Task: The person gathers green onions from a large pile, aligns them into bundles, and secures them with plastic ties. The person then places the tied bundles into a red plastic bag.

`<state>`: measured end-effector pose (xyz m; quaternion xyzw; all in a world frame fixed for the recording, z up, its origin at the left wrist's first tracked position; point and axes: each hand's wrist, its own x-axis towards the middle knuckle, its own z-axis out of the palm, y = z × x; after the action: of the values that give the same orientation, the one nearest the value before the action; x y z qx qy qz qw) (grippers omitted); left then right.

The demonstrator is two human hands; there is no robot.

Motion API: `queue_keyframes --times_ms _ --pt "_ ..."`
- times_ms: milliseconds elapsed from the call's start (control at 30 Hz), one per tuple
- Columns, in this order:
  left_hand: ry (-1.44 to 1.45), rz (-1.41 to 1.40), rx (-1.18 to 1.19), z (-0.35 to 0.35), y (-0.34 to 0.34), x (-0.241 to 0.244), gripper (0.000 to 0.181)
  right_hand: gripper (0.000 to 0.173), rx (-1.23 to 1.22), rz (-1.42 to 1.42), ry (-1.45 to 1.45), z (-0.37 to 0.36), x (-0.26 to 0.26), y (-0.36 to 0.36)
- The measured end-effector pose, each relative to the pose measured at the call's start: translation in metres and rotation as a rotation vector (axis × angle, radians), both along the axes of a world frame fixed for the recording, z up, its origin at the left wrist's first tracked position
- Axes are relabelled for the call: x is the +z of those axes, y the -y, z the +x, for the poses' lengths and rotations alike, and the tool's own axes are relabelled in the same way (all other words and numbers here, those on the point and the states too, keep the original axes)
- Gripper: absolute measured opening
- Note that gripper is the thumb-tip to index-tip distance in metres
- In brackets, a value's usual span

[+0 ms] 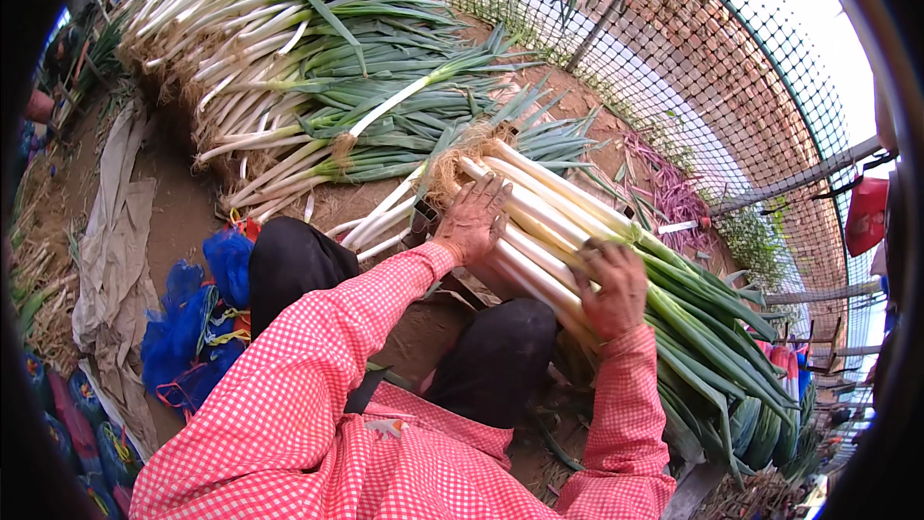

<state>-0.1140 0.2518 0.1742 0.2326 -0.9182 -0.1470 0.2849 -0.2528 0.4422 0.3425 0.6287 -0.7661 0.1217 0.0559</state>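
Note:
A bundle of thick leeks or large green onions (538, 220) lies across in front of me, its brown roots at the upper left and its green leaves towards the lower right. My left hand (474, 217) rests on the white stalks close to the roots. Farther along, where white turns to green, my right hand (610, 285) lies over the stalks with bent fingers, slightly blurred. The undersides of both hands are hidden, so any grip is unclear. Beyond the bundle, a single stalk (390, 105) lies on a large heap of the same plants (346, 58).
Blue mesh bags (180, 332) lie on the soil left of my knees, beside a crumpled beige cloth (115, 231). A plastic mesh fence (671, 72) curves along the far right, with purplish peelings (671, 188) at its foot. Filled net bags (94, 433) stand at the lower left.

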Motion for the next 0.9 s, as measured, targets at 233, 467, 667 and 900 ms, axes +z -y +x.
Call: queue_keyframes --times_ms 233,467,667,900 --pt "0.015 -0.041 0.0 0.003 -0.001 0.003 0.051 0.029 -0.055 0.004 0.071 -0.03 -0.036 -0.023" --pt "-0.088 -0.048 -0.059 0.003 0.005 0.004 0.037 0.033 -0.135 0.078 0.133 -0.024 -0.016 -0.03" --pt "-0.126 -0.042 -0.084 -0.012 0.002 0.005 0.036 0.049 -0.173 0.194 0.072 -0.031 -0.03 -0.037" --pt "0.191 0.06 -0.226 -0.006 0.038 0.011 0.044 0.092 -0.139 0.283 -0.136 0.006 -0.029 -0.035"
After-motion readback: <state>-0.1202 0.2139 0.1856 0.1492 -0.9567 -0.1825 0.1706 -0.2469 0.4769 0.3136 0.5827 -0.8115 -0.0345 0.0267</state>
